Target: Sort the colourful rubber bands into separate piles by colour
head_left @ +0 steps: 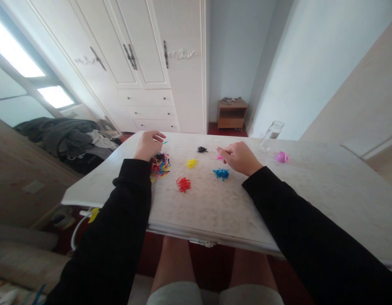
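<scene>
My left hand [149, 145] is over the far left of the table, its fingers curled and a thin blue strip [165, 142] sticking out at the fingertips. Just below it lies a mixed heap of coloured strips [160, 166], partly covered by the hand. My right hand [241, 157] is closed in a pinch at a small pink pile [219, 157]; whatever its fingertips hold is hidden. Between the hands are a black pile [202, 149], a yellow pile [191, 163] and a red pile [183, 184]. A blue pile [221, 173] sits just below the right hand.
A clear glass jar [272, 136] stands at the table's far edge, with a shiny pink-purple object [282, 157] beside it. The pale table [208, 207] ends close to my legs. Beyond it are a white wardrobe [145, 101] and a small wooden cabinet [232, 123].
</scene>
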Available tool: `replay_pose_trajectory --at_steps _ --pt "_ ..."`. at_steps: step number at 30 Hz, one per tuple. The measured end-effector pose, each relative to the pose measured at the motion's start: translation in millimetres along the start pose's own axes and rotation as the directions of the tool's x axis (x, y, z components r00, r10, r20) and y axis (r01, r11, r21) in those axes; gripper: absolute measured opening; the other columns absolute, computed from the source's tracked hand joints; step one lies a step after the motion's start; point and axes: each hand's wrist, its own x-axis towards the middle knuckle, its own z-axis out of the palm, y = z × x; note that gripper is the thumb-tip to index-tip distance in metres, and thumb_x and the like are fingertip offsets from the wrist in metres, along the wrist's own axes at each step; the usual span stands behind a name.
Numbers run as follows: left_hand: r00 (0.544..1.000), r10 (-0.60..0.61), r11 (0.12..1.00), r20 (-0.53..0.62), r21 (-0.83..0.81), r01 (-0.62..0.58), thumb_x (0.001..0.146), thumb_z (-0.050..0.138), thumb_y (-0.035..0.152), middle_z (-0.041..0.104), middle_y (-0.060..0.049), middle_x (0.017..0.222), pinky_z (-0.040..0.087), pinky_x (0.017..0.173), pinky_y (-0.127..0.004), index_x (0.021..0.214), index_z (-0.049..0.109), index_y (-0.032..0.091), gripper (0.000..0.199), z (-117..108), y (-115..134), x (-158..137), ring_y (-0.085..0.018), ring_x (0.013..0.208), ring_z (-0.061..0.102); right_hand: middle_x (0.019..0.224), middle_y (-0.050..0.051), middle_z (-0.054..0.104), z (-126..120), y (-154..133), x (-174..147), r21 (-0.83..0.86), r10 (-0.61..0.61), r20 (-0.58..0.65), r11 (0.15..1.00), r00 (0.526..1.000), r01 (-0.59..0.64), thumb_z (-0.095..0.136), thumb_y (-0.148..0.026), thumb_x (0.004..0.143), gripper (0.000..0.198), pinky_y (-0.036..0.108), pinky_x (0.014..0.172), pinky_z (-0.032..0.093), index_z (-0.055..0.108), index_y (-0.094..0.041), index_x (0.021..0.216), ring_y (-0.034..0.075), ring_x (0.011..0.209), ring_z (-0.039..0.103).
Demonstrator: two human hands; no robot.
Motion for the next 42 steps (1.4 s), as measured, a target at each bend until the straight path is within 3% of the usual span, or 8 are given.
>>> replay_pose_trajectory --at_steps 3,7,12,17,23,28,34,42 --pt "0.999 0.014 0.991 0.052 -0.133 -0.007 0.059 0.067 0.011 0.074 -0.005 0.083 0.05 0.062 -0.031 0.085 0.073 0.019 0.028 6 3 -1 -0.019 0.068 0.064 0.054 0.008 0.063 1 0 0 0.004 -0.009 -0.004 1.0 1.0 0.009 0.046 -0.048 0.102 0.061 0.032 0.061 0.031 0.075 -0.015 0.06 0.017 0.059 0.058" --pt "0.98 0.143 0.958 0.136 -0.267 -0.102 0.062 0.073 0.014 0.072 -0.004 0.082 0.053 0.068 -0.031 0.086 0.072 0.018 0.025 13 15 -8 -0.018 0.071 0.066 0.052 0.007 0.061 2 0 0 0.013 -0.021 -0.011 1.0 1.0 0.021 0.046 -0.047 0.102 0.06 0.032 0.061 0.03 0.073 -0.016 0.058 0.016 0.058 0.057" --pt "0.897 0.348 0.863 0.271 -0.467 -0.194 0.064 0.08 0.021 0.07 -0.005 0.084 0.056 0.073 -0.032 0.088 0.069 0.016 0.028 26 30 -20 -0.017 0.076 0.066 0.06 0.007 0.064 3 0 0 0.028 -0.077 -0.007 0.997 0.997 0.077 0.047 -0.041 0.101 0.052 0.032 0.064 0.031 0.071 -0.016 0.062 0.017 0.063 0.057" --pt "0.838 0.438 0.791 0.324 -0.581 -0.189 0.066 0.085 0.027 0.066 -0.003 0.086 0.055 0.068 -0.03 0.09 0.067 0.016 0.032 36 38 -30 -0.015 0.075 0.065 0.072 0.007 0.066 6 1 4 0.05 -0.211 -0.036 0.976 0.977 0.213 0.05 -0.032 0.098 0.038 0.032 0.073 0.037 0.065 -0.017 0.067 0.018 0.074 0.057" --pt "0.807 0.478 0.756 0.347 -0.63 -0.177 0.068 0.088 0.029 0.065 -0.003 0.091 0.056 0.068 -0.03 0.093 0.067 0.017 0.034 39 42 -35 -0.014 0.074 0.065 0.096 0.011 0.074 12 -4 2 0.13 -0.31 -0.064 0.94 0.949 0.316 0.055 -0.024 0.094 0.02 0.035 0.091 0.046 0.072 -0.017 0.086 0.023 0.095 0.065" --pt "0.801 0.479 0.76 0.359 -0.626 -0.174 0.065 0.091 0.032 0.067 -0.004 0.093 0.06 0.077 -0.033 0.092 0.068 0.016 0.039 39 44 -37 -0.015 0.08 0.068 0.12 0.012 0.075 18 -9 -2 0.194 -0.419 -0.057 0.886 0.906 0.421 0.059 -0.021 0.093 0.02 0.044 0.107 0.048 0.077 -0.02 0.1 0.026 0.115 0.066" --pt "0.78 0.482 0.768 0.4 -0.622 -0.156 0.066 0.092 0.033 0.065 0.0 0.082 0.06 0.08 -0.034 0.097 0.069 0.017 0.041 39 42 -37 -0.016 0.08 0.07 0.134 0.012 0.072 21 -9 -4 0.194 -0.442 -0.008 0.879 0.897 0.435 0.06 -0.024 0.095 0.024 0.049 0.111 0.048 0.078 -0.021 0.111 0.027 0.125 0.064" --pt "0.736 0.526 0.753 0.427 -0.635 -0.17 0.07 0.092 0.033 0.066 0.0 0.083 0.06 0.078 -0.031 0.099 0.07 0.016 0.041 41 38 -34 -0.015 0.08 0.071 0.133 0.011 0.073 21 -13 -6 0.201 -0.462 0.029 0.871 0.887 0.448 0.062 -0.028 0.096 0.03 0.048 0.111 0.048 0.076 -0.02 0.121 0.027 0.124 0.065"
